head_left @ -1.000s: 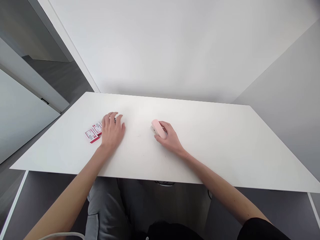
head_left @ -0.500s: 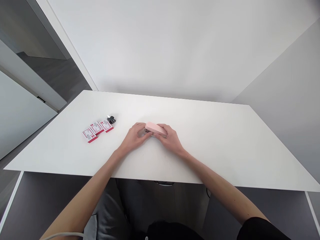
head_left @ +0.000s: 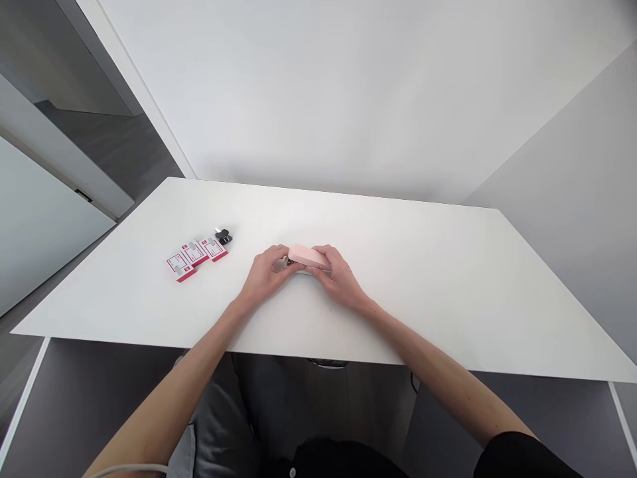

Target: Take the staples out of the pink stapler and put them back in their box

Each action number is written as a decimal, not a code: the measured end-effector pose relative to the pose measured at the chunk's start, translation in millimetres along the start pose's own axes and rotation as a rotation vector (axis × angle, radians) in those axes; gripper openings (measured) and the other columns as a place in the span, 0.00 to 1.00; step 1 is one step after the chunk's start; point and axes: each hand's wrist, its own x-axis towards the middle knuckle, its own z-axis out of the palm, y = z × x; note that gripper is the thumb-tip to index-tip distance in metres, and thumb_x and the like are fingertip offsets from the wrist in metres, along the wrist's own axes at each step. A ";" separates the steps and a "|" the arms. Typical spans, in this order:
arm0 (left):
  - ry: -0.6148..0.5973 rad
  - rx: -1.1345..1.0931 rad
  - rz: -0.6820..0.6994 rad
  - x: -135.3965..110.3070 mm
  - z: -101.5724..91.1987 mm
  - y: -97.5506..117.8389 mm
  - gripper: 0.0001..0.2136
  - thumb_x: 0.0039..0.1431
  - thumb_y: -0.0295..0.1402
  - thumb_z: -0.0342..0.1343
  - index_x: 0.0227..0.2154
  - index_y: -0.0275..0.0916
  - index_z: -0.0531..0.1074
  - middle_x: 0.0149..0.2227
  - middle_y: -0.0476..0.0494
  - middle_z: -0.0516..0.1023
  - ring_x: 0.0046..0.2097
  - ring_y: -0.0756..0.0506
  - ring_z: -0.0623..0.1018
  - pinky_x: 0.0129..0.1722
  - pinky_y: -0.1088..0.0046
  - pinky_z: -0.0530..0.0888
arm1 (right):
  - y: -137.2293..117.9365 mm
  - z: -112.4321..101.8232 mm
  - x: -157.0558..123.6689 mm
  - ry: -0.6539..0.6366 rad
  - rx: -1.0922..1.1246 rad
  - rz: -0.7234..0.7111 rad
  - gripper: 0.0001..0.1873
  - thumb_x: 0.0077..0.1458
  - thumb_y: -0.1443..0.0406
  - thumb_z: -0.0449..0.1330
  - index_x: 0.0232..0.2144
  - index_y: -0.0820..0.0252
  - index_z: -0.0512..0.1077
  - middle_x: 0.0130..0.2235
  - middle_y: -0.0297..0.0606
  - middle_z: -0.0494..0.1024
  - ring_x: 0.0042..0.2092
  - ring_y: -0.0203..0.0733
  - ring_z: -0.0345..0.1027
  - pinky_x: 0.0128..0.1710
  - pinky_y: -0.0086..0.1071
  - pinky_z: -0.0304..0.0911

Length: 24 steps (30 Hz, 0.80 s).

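Note:
In the middle of the white table, a pink oblong case (head_left: 309,256) with rounded ends lies between my two hands. My right hand (head_left: 340,277) wraps its right end, thumb in front and fingers behind. At the left end is my left hand (head_left: 269,271), its fingers curled behind and its thumb along the near side. A small dark patterned thing (head_left: 291,262) and a pale lower edge show under the pink top near my left thumb. My fingers cover much of the case, and I cannot make out what the patterned thing is.
Several white-and-red cards or small packets (head_left: 195,252) lie on the table (head_left: 423,285) at the left. Beside them is a small black object (head_left: 223,236) with a pale tip. A white wall (head_left: 323,99) stands behind the table.
Both hands stay around the pink case. The pink top sits slightly lower over the patterned thing, less of which shows now. The view has shifted a little.

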 end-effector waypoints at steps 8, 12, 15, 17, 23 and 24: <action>0.052 0.038 0.046 -4.0 6.0 4.6 0.12 0.67 0.48 0.62 0.39 0.46 0.80 0.42 0.46 0.84 0.44 0.42 0.80 0.48 0.62 0.74 | -3.5 -0.5 1.1 -0.004 0.121 0.097 0.18 0.71 0.53 0.57 0.57 0.52 0.64 0.54 0.43 0.76 0.51 0.50 0.72 0.52 0.46 0.70; 0.061 0.008 0.027 -4.4 8.9 7.1 0.13 0.67 0.49 0.62 0.42 0.46 0.81 0.42 0.44 0.84 0.44 0.41 0.81 0.44 0.62 0.76 | -0.1 0.6 2.4 -0.035 0.201 0.098 0.20 0.72 0.51 0.57 0.58 0.51 0.61 0.55 0.43 0.75 0.55 0.50 0.71 0.56 0.48 0.70; 0.051 -0.010 0.026 -4.8 11.2 7.8 0.13 0.67 0.49 0.63 0.42 0.46 0.81 0.44 0.44 0.84 0.44 0.41 0.81 0.42 0.62 0.78 | 0.3 1.8 3.0 -0.055 0.294 0.055 0.20 0.73 0.49 0.56 0.58 0.50 0.58 0.58 0.45 0.73 0.59 0.49 0.70 0.60 0.49 0.69; 0.038 -0.013 0.030 -5.2 12.2 8.3 0.12 0.66 0.48 0.64 0.41 0.46 0.81 0.45 0.43 0.85 0.45 0.41 0.81 0.43 0.62 0.79 | -1.3 2.3 2.7 -0.078 0.341 0.041 0.20 0.74 0.47 0.55 0.57 0.49 0.57 0.61 0.47 0.72 0.62 0.48 0.69 0.62 0.49 0.70; 0.027 0.004 0.041 -6.3 12.8 9.8 0.10 0.66 0.45 0.64 0.41 0.46 0.82 0.45 0.45 0.86 0.48 0.40 0.81 0.46 0.61 0.79 | -8.7 0.3 1.5 -0.108 0.416 0.064 0.25 0.72 0.43 0.56 0.58 0.47 0.55 0.69 0.50 0.64 0.71 0.48 0.60 0.62 0.50 0.73; 0.026 0.008 0.045 -6.3 12.8 9.9 0.10 0.66 0.45 0.64 0.41 0.46 0.82 0.46 0.44 0.86 0.49 0.40 0.81 0.45 0.61 0.79 | -9.6 -0.2 1.6 -0.104 0.420 0.065 0.25 0.72 0.43 0.56 0.58 0.47 0.55 0.69 0.49 0.64 0.72 0.48 0.60 0.62 0.51 0.74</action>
